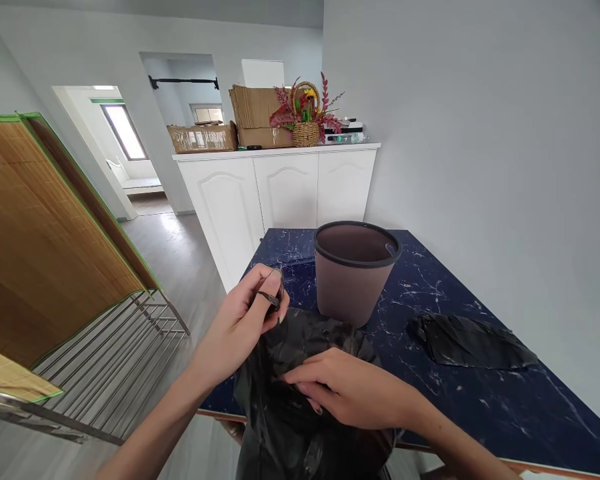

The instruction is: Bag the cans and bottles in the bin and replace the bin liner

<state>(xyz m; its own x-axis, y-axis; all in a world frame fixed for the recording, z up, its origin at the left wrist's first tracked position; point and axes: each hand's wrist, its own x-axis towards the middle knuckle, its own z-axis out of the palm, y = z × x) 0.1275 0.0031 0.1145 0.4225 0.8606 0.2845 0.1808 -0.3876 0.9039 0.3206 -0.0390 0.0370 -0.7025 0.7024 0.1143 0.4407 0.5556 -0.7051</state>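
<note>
A black plastic bag (310,413) hangs loosely over the near edge of the blue marbled table (430,393). My left hand (253,310) is closed on a gathered part of this bag, with a dark strip showing between thumb and fingers. Lower and to the right, my right hand (337,387) rests against the bag with its fingers bent; the tips are partly lost in the dark folds, so its hold is unclear. Just beyond the bag stands an upright brownish bin (353,287) with a black rim. A folded black bag (475,341) lies flat on the table's right side.
Behind the table is a white cabinet (290,190) bearing cardboard boxes (260,117) and a flower basket (306,133). A metal rack (105,367) with a bamboo mat (50,227) stands at the left. A grey wall (480,133) borders the table's right side.
</note>
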